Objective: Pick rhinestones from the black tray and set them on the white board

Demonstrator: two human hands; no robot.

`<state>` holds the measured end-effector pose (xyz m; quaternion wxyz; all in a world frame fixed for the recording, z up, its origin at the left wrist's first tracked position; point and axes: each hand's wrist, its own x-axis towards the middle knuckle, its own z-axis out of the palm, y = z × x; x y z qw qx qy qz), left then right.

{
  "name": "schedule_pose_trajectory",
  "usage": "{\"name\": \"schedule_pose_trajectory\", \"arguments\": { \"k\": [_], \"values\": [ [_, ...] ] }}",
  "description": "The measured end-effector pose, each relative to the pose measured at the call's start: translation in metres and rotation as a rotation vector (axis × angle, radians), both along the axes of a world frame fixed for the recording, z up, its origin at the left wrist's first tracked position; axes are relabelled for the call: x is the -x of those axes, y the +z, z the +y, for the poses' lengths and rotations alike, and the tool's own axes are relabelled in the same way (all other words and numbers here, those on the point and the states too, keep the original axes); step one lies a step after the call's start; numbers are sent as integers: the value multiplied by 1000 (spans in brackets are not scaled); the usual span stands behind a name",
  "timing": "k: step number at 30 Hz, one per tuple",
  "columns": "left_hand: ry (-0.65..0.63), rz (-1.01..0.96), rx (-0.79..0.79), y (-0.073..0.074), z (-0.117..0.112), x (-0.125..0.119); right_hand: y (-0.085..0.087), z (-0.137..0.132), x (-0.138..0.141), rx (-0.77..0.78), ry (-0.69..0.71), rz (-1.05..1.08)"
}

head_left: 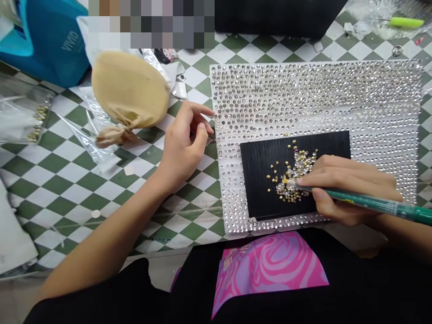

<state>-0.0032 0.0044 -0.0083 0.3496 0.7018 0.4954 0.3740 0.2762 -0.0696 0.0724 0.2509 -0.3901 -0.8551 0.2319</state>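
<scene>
A clear sheet (pixel 371 103) covered in rows of rhinestones lies on the checkered table. On its lower middle sits a black tray (pixel 259 180) with a small heap of loose rhinestones (pixel 295 173). My right hand (pixel 347 189) grips a green picker pen (pixel 381 204), whose pale tip rests in the heap. My left hand (pixel 184 144) hovers at the sheet's left edge, forefinger stretched toward it and touching the edge, other fingers loosely curled, holding nothing.
A tan cloth bundle (pixel 130 92) lies left of the sheet. Plastic bags of studs (pixel 25 119) and a blue bag (pixel 50 38) sit at far left. A pink swirl-patterned packet (pixel 270 265) rests on my lap. A dark box (pixel 276 15) stands behind the sheet.
</scene>
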Motion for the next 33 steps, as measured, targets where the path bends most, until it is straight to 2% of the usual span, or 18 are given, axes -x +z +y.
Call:
{"name": "schedule_pose_trajectory", "arguments": {
  "k": [3,7,12,18,22,33],
  "values": [
    [-3,5,15,0,0,0,6,8,1,14,-22,9],
    [0,-7,28,0,-1,0,6,32,9,-88,-58,54],
    [22,-23,58,1,-3,0,0,75,43,-161,59,89],
    [19,-37,39,-1,-2,0,-17,113,81,-32,101,10],
    [23,-27,21,-3,-3,0,-23,125,88,-76,117,-30],
    [29,-12,61,3,-4,-3,-20,131,95,-112,194,-98]
  ]
}}
